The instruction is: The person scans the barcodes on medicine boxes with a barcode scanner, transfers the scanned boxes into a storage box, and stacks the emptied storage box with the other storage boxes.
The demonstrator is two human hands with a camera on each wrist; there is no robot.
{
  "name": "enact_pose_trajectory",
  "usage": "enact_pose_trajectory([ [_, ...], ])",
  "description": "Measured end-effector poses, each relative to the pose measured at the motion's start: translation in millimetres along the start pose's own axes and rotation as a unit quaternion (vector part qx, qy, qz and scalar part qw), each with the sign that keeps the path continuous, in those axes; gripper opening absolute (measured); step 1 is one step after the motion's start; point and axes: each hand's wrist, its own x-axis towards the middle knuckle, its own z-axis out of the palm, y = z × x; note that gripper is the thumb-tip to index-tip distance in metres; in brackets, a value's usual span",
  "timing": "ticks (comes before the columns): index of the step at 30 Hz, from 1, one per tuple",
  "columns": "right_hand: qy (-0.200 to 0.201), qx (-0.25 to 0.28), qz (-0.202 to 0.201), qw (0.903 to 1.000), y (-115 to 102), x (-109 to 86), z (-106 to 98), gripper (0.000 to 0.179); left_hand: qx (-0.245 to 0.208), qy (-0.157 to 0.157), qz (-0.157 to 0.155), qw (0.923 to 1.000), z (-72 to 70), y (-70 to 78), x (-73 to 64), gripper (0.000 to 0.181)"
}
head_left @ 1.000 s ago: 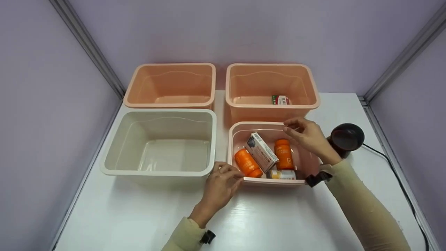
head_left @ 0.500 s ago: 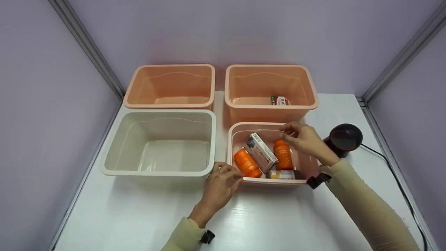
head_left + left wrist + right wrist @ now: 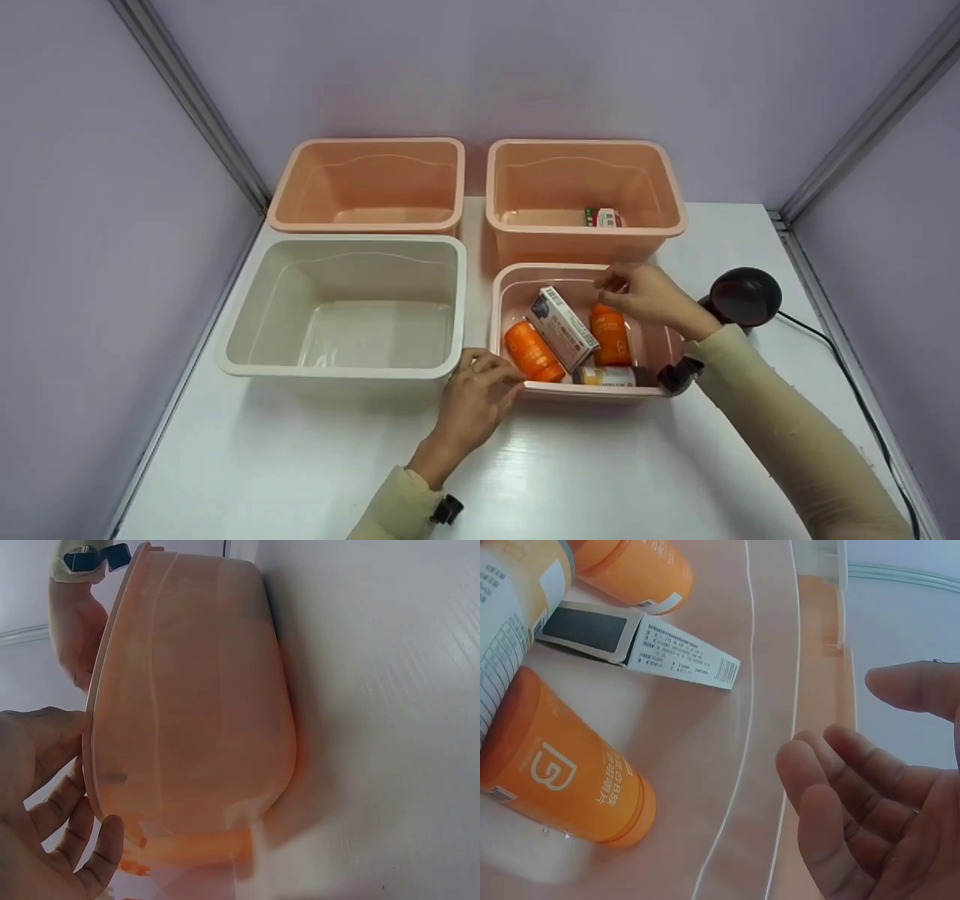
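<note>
My left hand (image 3: pixel 474 405) pinches the near left corner of the front pink bin (image 3: pixel 551 268); in the left wrist view its thumb and fingers meet at the bin's rim (image 3: pixel 88 735). Over the bin's far right part hovers my right hand (image 3: pixel 651 297), holding nothing, its fingers loosely bent in the right wrist view. Below it lies an orange bottle (image 3: pixel 611 339), its cap partly covered by the hand. A second orange bottle (image 3: pixel 531 351), a white medicine box (image 3: pixel 562 327) and a small bottle with a yellow and white label (image 3: pixel 609 376) share the bin.
Left of this bin stands a white bin (image 3: pixel 341 372). Two taller orange-pink bins stand behind, one at left (image 3: pixel 364 227) and one at right (image 3: pixel 585 238), which contains a small green-and-white box (image 3: pixel 602 217). A black scanner-like device (image 3: pixel 745 297) with a cable stands at right.
My right hand has shifted a little left and inward over the bin, now covering part of the right orange bottle's cap. The left hand stays at the rim.
</note>
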Motion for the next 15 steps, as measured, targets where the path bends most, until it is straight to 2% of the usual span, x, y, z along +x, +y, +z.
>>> enact_pose_trajectory([
  [4,-0.016,-0.006,-0.008,0.9998,0.2,4.0,2.3,0.017,0.003,-0.001,-0.003,1.0000,0.6,-0.2,0.0,0.008],
  [9,-0.045,-0.011,0.006,0.9989,1.3,7.3,5.4,0.017,0.002,-0.006,-0.010,0.9999,0.3,0.0,-0.1,0.009],
  [15,-0.056,-0.033,0.020,0.9977,1.7,11.3,8.7,0.018,-0.007,-0.013,-0.020,0.9997,-0.6,0.5,0.4,0.009],
])
